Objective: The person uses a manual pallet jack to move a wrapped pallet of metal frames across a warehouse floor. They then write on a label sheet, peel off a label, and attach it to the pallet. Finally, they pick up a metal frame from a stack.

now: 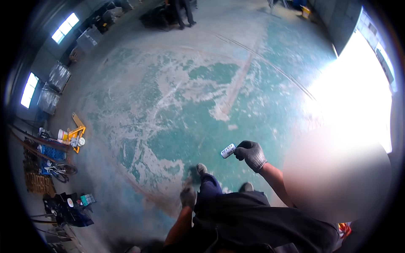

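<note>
Out in front of me, my right hand [251, 156], in a grey knit glove, is closed on a small white tag [228, 151] with dark handwriting. Thumb and fingers pinch the tag by its right end, and its written face is turned up. Beside my left thigh hangs my left hand [188, 197], also in a dark grey glove. It is blurred and its fingers do not show clearly; nothing can be made out in it. My shoes and dark trousers appear below the hands, above the worn green floor [202, 109].
A yellow pallet jack [78, 134] stands at the left, near a bicycle [60, 169] and wooden pallets [39, 183]. Wrapped stacks [59, 76] line the left wall. Another person [182, 13] stands beside a dark heap far ahead. Bright daylight floods through a doorway [354, 92] at right.
</note>
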The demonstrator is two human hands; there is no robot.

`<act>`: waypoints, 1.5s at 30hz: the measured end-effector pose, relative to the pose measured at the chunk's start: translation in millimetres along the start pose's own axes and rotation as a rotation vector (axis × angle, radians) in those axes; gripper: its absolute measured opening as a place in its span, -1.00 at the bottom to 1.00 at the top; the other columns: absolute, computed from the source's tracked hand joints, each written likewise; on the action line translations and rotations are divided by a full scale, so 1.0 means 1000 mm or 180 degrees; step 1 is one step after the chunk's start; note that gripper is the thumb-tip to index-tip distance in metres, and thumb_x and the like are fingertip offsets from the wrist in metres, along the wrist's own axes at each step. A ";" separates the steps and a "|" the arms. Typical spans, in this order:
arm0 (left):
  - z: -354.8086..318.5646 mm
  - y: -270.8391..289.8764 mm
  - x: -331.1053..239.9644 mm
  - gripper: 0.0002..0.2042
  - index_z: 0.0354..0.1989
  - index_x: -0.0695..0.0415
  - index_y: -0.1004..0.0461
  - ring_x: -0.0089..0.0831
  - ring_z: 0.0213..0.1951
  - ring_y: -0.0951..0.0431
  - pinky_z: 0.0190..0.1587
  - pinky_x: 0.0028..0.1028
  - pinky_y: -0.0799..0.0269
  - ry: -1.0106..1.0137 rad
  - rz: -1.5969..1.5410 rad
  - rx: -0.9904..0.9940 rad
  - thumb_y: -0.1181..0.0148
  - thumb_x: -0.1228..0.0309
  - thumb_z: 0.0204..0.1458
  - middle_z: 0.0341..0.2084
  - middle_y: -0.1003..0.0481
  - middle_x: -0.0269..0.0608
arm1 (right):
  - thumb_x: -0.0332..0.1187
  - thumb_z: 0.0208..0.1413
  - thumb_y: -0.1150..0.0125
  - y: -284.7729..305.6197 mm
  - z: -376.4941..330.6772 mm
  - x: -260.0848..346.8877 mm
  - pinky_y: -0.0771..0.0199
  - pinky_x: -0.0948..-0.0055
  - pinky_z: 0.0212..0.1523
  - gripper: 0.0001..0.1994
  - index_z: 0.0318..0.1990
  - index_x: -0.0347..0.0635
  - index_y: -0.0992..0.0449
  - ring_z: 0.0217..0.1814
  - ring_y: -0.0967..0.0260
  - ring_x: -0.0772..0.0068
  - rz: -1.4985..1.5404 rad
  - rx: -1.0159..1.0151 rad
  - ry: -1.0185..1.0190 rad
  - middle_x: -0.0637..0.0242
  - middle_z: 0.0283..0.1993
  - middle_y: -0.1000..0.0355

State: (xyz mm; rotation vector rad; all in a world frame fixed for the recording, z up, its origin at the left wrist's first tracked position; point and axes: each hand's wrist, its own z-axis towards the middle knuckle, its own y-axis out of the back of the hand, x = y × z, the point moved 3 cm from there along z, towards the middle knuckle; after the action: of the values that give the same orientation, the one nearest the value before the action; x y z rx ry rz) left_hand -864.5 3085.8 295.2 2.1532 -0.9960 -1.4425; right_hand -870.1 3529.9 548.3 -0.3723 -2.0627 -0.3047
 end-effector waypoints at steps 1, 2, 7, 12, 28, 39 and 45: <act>0.019 0.001 0.025 -0.84 -0.27 0.13 -0.74 -0.07 -0.30 -0.73 -0.15 -0.17 -0.60 -0.0206 0.0286 -0.0181 -0.31 0.34 0.17 -0.31 -0.73 0.02 | -0.33 0.25 -0.40 -0.017 0.026 0.019 -0.63 0.41 -0.23 -0.78 -0.18 -0.37 -0.74 -0.32 -0.62 0.50 -0.0053 0.0019 0.0070 0.23 -0.34 -0.70; 0.021 0.007 0.046 -0.85 -0.24 0.13 -0.75 -0.06 -0.26 -0.74 -0.13 -0.18 -0.61 -0.0274 0.0273 -0.0457 -0.33 0.35 0.15 -0.28 -0.73 0.03 | -0.32 0.25 -0.40 -0.039 0.044 0.024 -0.63 0.41 -0.23 -0.78 -0.18 -0.36 -0.74 -0.33 -0.61 0.50 -0.0023 0.0006 0.0063 0.23 -0.34 -0.70; 0.173 0.102 0.021 -0.77 -0.11 0.14 -0.76 0.02 -0.11 -0.77 -0.01 -0.14 -0.64 0.0819 -0.0692 0.0126 -0.39 0.33 0.12 -0.15 -0.75 0.06 | -0.39 0.20 -0.38 -0.123 0.156 0.059 -0.59 0.43 -0.32 -0.83 -0.25 -0.36 -0.74 -0.41 -0.57 0.47 0.0456 -0.0329 -0.0037 0.24 -0.41 -0.66; 0.336 0.188 -0.011 -0.76 -0.06 0.15 -0.75 -0.09 -0.16 -0.78 -0.01 -0.19 -0.64 0.0058 -0.0601 -0.0258 -0.34 0.28 0.22 -0.18 -0.77 0.00 | -0.43 0.19 -0.36 -0.200 0.244 0.103 -0.58 0.38 -0.37 -0.85 -0.30 -0.38 -0.71 -0.46 -0.56 0.38 0.0320 -0.0341 -0.0091 0.17 -0.42 -0.63; 0.658 0.376 -0.056 -0.58 -0.10 0.04 -0.77 0.17 0.03 -0.74 0.09 0.03 -0.67 0.0954 0.0367 0.0182 -0.14 -0.03 0.35 -0.12 -0.76 0.07 | -0.28 0.26 -0.39 -0.533 0.727 0.373 -0.65 0.33 -0.24 -0.78 -0.22 -0.30 -0.74 -0.35 -0.64 0.45 -0.1371 0.1174 0.0562 0.22 -0.36 -0.69; 0.963 0.555 0.014 -0.63 -0.02 0.04 -0.78 0.06 0.11 -0.74 0.20 -0.05 -0.62 0.2060 -0.0629 -0.0447 -0.27 0.07 0.20 -0.02 -0.76 0.04 | -0.38 0.34 -0.37 -0.805 0.973 0.449 -0.63 0.39 -0.31 -0.83 -0.22 -0.33 -0.65 -0.38 -0.61 0.38 -0.0085 0.1314 0.0479 0.19 -0.35 -0.64; 1.142 0.724 0.001 -0.71 -0.02 0.09 -0.75 0.01 0.09 -0.75 0.16 -0.12 -0.63 0.1333 -0.0475 -0.0938 -0.27 0.19 0.25 -0.06 -0.76 0.09 | -0.45 -0.15 -0.57 -0.918 1.049 0.452 -0.67 0.29 -0.37 -0.82 -0.35 -0.11 -0.68 -0.35 -0.63 0.34 -0.2424 0.1450 0.3986 0.28 -0.44 -0.57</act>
State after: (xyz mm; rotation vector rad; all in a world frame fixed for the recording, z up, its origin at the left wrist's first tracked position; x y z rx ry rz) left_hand -2155.7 2684.6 285.5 2.2088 -0.4522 -1.0500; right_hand -2267.9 3126.5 371.3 0.7536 -0.8775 -0.3636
